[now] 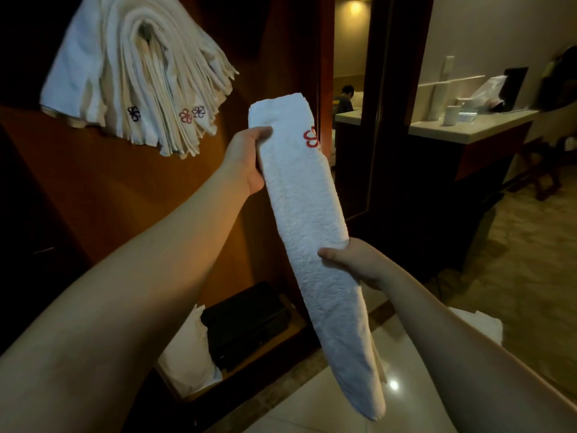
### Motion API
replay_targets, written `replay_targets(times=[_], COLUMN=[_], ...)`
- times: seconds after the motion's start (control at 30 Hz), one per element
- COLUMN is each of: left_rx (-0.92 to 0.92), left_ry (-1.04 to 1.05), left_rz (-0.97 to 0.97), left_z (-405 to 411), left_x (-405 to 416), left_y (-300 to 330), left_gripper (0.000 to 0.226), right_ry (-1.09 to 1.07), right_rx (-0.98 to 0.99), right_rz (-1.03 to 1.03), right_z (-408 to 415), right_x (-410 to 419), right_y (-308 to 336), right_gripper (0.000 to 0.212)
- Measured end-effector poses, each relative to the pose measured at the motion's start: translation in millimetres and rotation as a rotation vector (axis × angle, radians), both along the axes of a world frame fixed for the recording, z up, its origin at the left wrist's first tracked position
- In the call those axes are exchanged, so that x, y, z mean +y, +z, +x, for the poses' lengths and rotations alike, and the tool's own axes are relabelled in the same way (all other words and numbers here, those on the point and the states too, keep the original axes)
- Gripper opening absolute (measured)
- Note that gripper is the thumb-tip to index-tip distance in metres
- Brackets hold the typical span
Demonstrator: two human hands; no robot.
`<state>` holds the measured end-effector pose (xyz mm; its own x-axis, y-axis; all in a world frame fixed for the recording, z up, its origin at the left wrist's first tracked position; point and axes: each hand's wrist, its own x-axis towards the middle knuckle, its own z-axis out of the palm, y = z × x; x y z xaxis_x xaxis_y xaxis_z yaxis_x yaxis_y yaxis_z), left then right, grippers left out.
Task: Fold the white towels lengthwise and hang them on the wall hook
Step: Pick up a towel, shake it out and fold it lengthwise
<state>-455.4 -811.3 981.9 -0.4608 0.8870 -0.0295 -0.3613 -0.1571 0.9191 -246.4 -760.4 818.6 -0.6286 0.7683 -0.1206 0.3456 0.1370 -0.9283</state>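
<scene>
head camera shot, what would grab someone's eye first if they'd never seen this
First, the long white folded towel running down the middle of the frame, with a red flower emblem near its top; the left hand grips its upper end and the right hand grips it lower down. Next, at upper left, the thick bundle of hung towels fanning out against the wooden wall.

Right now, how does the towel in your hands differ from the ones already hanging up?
The held towel is a single long strip, gripped by the left hand and right hand; the hung towels are many, draped over a hook and fanned out. The held towel's flower mark is red; the hung towels show red and purple. All are white.
</scene>
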Motion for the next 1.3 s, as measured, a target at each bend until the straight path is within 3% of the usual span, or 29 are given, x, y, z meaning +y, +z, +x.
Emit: replay_targets(times=[0.17,0.27,0.37,0.53,0.7,0.83,0.9,1.0,1.07,1.17,1.3], left_rx=[-0.017,-0.040,-0.016,0.150,0.128,0.232,0.296,0.271,0.322,0.343,0.239], left_ry=[0.045,0.138,0.178,0.065,-0.113,-0.171,-0.071,0.310,0.455,0.307,-0.011], left_rz=[-0.141,-0.206,-0.270,-0.477,-0.496,-0.503,-0.433,-0.182,-0.005,0.157,0.142], left_z=[-7,-16,-22,-27,-23,-22,-23,-12,5,36,71], left_x=[7,12,13,4,-19,-30,-32,-45,-67,-96,-91], left_y=[-3,-9,-18,-45,-76,-87,-88,-86,-84,-91,-114], left_gripper=[0.022,0.039,0.051,0.021,0.024,0.028,0.037,0.034,0.037,0.056,0.077], right_ry=[0.246,0.281,0.342,0.358,0.195,0.129,0.073,0.030,-0.015,-0.109,-0.194], right_rx=[-0.097,0.118,0.337,0.517,0.666,0.720,0.731,0.637,0.538,0.350,0.207], right_rz=[-0.171,-0.377,-0.602,-0.620,-0.569,-0.532,-0.506,-0.366,-0.260,-0.038,0.198], right_z=[2,3,-1,-10,-20,-29,-33,-44,-52,-64,-78], right_x=[-6,-7,-8,-10,-18,-27,-29,-32,-34,-40,-43], right_y=[17,16,19,39,67,88,97,110,119,135,152], right_gripper=[0.073,0.049,0.051,0.053,0.080,0.075,0.071,0.059,0.060,0.067,0.071])
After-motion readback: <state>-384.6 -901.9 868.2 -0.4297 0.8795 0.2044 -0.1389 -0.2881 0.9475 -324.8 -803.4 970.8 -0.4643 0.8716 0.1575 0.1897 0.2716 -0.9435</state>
